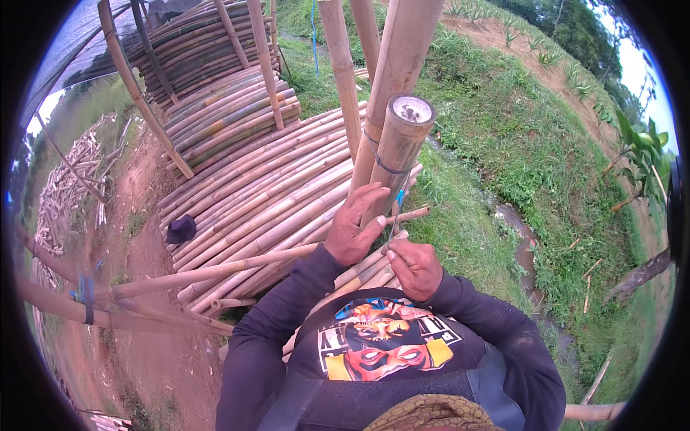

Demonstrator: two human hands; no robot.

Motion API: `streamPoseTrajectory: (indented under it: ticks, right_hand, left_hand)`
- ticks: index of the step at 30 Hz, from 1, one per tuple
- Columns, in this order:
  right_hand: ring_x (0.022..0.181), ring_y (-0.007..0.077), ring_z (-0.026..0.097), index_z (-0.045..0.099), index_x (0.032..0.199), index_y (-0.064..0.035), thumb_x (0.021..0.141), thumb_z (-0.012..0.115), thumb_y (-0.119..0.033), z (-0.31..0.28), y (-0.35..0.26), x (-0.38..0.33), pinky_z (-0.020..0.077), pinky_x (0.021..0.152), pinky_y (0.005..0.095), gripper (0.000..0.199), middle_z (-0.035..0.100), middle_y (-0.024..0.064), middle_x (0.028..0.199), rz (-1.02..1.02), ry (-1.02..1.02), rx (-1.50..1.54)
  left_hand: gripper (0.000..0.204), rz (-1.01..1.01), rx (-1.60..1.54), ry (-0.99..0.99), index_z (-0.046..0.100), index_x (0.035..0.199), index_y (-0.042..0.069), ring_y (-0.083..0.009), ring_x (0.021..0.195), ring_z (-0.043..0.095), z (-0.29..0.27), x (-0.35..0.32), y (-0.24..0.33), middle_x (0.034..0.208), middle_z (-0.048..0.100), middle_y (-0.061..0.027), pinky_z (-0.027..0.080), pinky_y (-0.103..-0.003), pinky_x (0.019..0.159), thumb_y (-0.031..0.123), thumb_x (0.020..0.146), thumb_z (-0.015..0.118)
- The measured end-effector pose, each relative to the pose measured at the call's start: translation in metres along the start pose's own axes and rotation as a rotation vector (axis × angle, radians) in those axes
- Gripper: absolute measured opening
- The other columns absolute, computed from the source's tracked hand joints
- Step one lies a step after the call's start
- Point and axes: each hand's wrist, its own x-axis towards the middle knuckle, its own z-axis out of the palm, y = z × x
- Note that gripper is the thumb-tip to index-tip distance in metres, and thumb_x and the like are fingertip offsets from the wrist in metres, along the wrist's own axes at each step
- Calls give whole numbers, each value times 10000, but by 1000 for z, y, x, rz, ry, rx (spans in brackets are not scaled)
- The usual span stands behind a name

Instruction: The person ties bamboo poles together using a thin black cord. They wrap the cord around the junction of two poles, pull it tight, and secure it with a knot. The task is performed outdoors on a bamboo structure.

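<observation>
1. Nearest, right hand [415,267] is pinching a thin cord [397,208], fingers together.
2. Left hand [353,226] is gripping the upright bamboo post [397,154], fingers clamped on it.
3. Stacked bamboo poles [251,179] are lying below.

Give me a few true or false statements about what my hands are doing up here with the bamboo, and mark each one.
1. The left hand grips the cut-topped upright bamboo pole. True.
2. The right hand rests flat on the grass. False: it is raised by the pole's base, fingers closed; what it pinches is unclear.
3. A binding wraps the pole. True.
4. The stacked bamboo poles below are painted red. False: they are tan and greenish.
</observation>
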Motion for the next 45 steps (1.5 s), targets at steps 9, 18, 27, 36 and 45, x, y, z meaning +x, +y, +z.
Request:
streamPoseTrajectory:
  ticks: [9,18,27,36,45]
  right_hand:
    - [702,385,663,580,934,-61,923,637,-139,30,36,54,519,625,482,97,637,157,740,-213,-198,-314]
    - [770,342,699,740,923,-17,934,688,-273,-35,104,59,541,697,444,262,706,151,812,-82,61,-200]
    - [1057,153,602,631,1329,-48,1002,594,-31,-103,197,233,512,950,328,330,634,73,1192,-169,-23,352]
    - [1140,341,609,752,1087,-85,873,744,-84,-93,195,299,529,932,417,214,642,157,1240,-190,-488,167]
    - [1055,333,579,713,966,-29,883,733,-63,-189,193,257,514,872,418,92,561,165,1122,-304,-92,-436]
  left_hand:
    - [227,-754,-651,5,633,1008,13,-179,830,645,-15,16,-12,901,637,-60,548,-343,815,210,1070,539]
    - [214,-211,358,-111,747,984,-24,-117,826,613,-107,53,-18,867,712,-56,507,-303,777,183,991,695]
    - [119,227,885,-189,757,992,57,-314,826,696,-107,209,-48,916,722,-130,547,-400,732,101,881,761]
    - [217,171,990,-307,745,1062,78,-388,924,689,-85,278,-58,1029,715,-184,568,-433,810,92,849,709]
    - [306,243,702,234,676,1126,26,-350,950,662,-62,236,-45,1086,649,-159,547,-437,808,217,895,738]
